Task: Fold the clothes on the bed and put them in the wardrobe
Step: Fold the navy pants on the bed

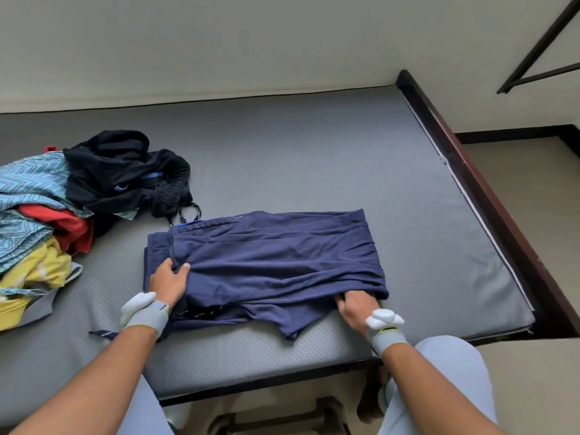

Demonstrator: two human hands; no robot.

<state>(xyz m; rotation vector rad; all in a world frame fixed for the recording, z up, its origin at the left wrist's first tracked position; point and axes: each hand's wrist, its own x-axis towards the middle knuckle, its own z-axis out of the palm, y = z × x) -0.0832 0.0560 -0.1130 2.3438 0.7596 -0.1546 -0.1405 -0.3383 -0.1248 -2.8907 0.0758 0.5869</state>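
I'm mid-fold on the trousers (270, 262): left hand (168, 282) pinches the cloth edge, right hand (353, 306) sits tucked under a fold, fingers hidden. Next, I'd fold again.

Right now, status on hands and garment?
Left hand and right hand both grip navy pants, half-folded. Unfolded pile waits left. Nothing blocking.

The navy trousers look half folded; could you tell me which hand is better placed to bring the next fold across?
Probably the right hand: it is tucked under the free end of the navy trousers, while the left hand grips the waistband end.
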